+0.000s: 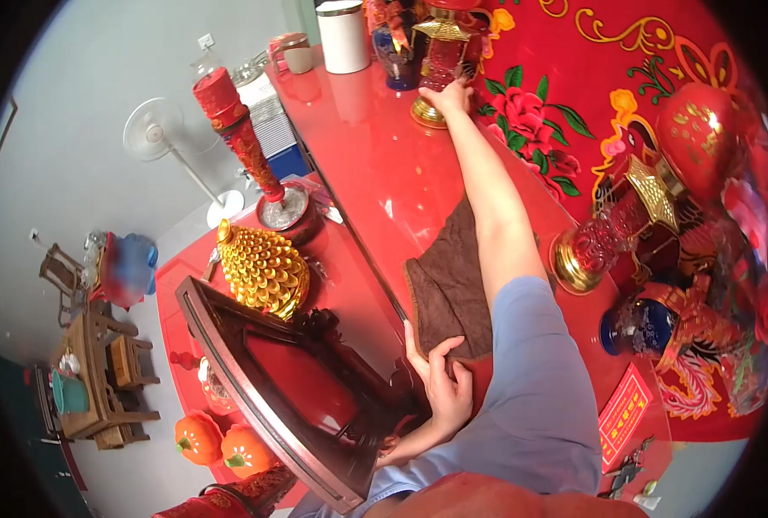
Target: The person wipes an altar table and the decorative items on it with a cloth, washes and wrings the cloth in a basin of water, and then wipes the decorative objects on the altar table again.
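Observation:
My right hand [450, 97] reaches far across the red tabletop [367, 147] and is closed round the stem of a lamp [440, 60] with red glass and a gold base. That base sits on the tabletop. Below my right forearm lies a rumpled brown cloth [449, 293]. My left hand [449, 393] is at the cloth's lower edge, index finger stretched out and the other fingers partly bent and apart. It holds nothing that I can see. Beside my left wrist stands a dark wooden piece with a curved rim [272, 397], which hides part of the forearm.
A matching lamp [578, 255] and a blue vase [638, 326] stand at right, before a red embroidered cloth [539, 112]. At left are a gold scaly ornament [263, 268], a tall red candle [250, 147] and orange pumpkin-shaped ornaments [200, 439]. A white canister [343, 39] stands farther back.

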`<act>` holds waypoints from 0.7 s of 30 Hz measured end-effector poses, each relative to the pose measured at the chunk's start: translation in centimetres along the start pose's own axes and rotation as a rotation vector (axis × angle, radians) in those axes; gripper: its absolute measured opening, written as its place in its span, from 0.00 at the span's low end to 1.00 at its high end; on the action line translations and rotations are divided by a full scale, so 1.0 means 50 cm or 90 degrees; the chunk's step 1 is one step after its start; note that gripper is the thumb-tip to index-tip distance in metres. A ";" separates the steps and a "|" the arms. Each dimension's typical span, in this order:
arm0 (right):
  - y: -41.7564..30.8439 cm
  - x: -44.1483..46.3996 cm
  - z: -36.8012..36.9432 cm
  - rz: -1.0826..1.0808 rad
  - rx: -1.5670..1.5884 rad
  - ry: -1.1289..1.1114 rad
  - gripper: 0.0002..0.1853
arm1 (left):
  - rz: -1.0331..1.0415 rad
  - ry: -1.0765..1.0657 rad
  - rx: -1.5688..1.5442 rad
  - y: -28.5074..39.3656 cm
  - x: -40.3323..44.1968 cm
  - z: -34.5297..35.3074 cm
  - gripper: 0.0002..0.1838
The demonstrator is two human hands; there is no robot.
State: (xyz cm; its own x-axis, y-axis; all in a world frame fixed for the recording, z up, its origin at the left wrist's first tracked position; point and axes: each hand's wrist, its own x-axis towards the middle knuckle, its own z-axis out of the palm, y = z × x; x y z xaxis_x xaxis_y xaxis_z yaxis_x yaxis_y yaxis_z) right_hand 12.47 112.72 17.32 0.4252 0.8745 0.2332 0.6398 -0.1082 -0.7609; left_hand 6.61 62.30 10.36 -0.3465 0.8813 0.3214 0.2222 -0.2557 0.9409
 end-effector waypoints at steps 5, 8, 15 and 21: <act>0.020 -0.181 -0.086 -0.198 -0.357 -0.167 0.44 | 0.014 0.003 -0.030 0.008 0.002 0.000 0.22; 0.011 -0.363 -0.220 -0.378 -0.522 -0.229 0.24 | 0.024 0.001 -0.038 -0.001 0.001 -0.001 0.23; 0.145 -0.525 -0.306 -0.360 -0.492 -0.326 0.45 | 0.022 0.009 -0.007 0.001 -0.002 -0.005 0.23; 0.187 -0.298 -0.154 -0.253 -0.416 -0.231 0.49 | 0.040 0.023 0.003 -0.014 -0.006 0.006 0.23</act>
State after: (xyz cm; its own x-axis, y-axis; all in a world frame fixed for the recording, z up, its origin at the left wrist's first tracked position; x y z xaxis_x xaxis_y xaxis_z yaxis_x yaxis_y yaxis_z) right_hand 17.03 95.04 11.41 -0.0695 0.9909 0.1152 0.9873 0.0849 -0.1346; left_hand 6.84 62.36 9.58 -0.3643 0.8484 0.3841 0.2488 -0.3087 0.9180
